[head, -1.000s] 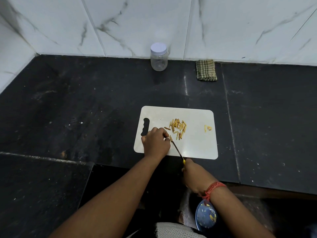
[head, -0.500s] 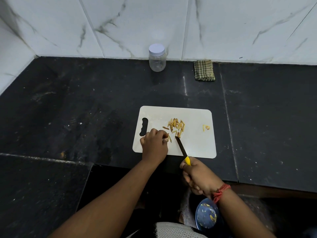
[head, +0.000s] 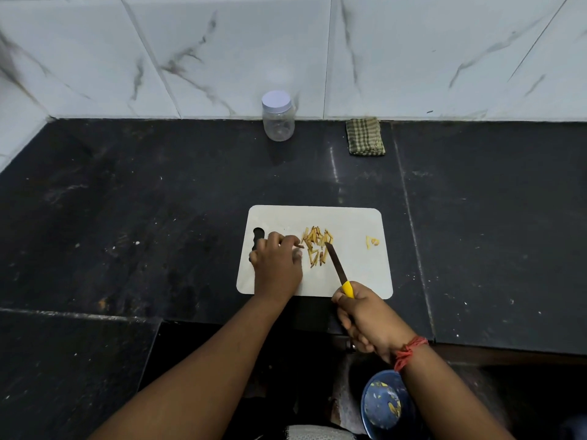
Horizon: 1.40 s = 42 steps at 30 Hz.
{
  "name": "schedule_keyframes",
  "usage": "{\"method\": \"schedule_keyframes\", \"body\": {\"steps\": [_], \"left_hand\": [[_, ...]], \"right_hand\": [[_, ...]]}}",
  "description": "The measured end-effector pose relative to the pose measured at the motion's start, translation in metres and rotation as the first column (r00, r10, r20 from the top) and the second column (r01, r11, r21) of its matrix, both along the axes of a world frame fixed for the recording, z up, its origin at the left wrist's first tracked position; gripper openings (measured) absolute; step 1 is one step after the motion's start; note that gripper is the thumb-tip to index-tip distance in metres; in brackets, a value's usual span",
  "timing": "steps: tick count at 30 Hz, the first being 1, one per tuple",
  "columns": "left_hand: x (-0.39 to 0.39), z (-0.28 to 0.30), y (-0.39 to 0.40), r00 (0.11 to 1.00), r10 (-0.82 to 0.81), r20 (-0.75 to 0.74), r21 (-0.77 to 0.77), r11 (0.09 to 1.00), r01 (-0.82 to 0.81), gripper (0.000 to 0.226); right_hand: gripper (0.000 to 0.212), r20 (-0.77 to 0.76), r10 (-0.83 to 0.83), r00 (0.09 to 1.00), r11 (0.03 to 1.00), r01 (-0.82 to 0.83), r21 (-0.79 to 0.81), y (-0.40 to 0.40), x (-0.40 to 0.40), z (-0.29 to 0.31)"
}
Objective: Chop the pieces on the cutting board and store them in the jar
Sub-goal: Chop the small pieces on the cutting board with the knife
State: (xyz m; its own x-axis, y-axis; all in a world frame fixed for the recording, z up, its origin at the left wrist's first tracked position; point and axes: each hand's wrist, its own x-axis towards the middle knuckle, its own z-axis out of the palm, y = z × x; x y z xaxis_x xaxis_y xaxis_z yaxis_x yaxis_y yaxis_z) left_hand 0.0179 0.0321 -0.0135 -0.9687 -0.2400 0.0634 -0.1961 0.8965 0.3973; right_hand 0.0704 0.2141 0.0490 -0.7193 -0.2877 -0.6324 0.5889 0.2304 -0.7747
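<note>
Marble-veined wall tiles back a black stone desk (head: pixel 127 217), and on it, close to you, lies the white board (head: pixel 349 281). Work from that board outward: keep it square to you and don't let it slide as you cut. Against the wall, well apart from the board, stands the jar (head: pixel 277 117) with its lid on, so nothing is stored yet. A folded cloth (head: pixel 365 136) lies to its right.

Your left hand (head: pixel 276 268) rests on the board with fingertips curled at a strip on the left edge of the pieces (head: pixel 317 246); tuck those fingertips back before the blade falls. Your right hand (head: pixel 368 319) is clenched on the knife (head: pixel 337 265), its tip touching the pile. Gather the strips tight, then cut across them in short strokes. Sweep in the two stray bits (head: pixel 372 241) near the right edge.
</note>
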Motion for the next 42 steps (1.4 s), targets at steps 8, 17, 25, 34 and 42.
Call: {"method": "schedule_keyframes", "body": {"steps": [8,17,25,34,42], "left_hand": [[-0.012,0.006,-0.012,0.999,-0.043,0.030,-0.097,0.994,0.046,0.015],[-0.009,0.006,-0.006,0.997,-0.005,0.075,-0.060,0.998,0.010,0.022],[-0.009,0.005,0.000,0.997,-0.038,0.074,-0.019,0.999,0.039,0.020],[-0.006,0.001,0.000,0.997,-0.050,0.050,-0.024,0.998,0.051,0.017],[0.001,-0.001,0.002,0.991,-0.111,-0.077,-0.092,0.990,0.104,0.029]], "right_hand": [[0.019,0.003,0.016,1.000,1.000,-0.016,0.016,0.002,-0.004,-0.002],[0.020,0.007,0.045,0.999,0.999,-0.045,-0.006,-0.002,-0.009,-0.004],[0.015,-0.006,0.017,1.000,1.000,-0.017,-0.021,-0.004,-0.011,-0.002],[0.017,-0.083,-0.026,0.996,0.999,0.029,0.034,0.000,-0.012,-0.011],[0.017,-0.318,-0.001,0.948,0.939,0.111,0.326,0.017,-0.024,-0.020]]}}
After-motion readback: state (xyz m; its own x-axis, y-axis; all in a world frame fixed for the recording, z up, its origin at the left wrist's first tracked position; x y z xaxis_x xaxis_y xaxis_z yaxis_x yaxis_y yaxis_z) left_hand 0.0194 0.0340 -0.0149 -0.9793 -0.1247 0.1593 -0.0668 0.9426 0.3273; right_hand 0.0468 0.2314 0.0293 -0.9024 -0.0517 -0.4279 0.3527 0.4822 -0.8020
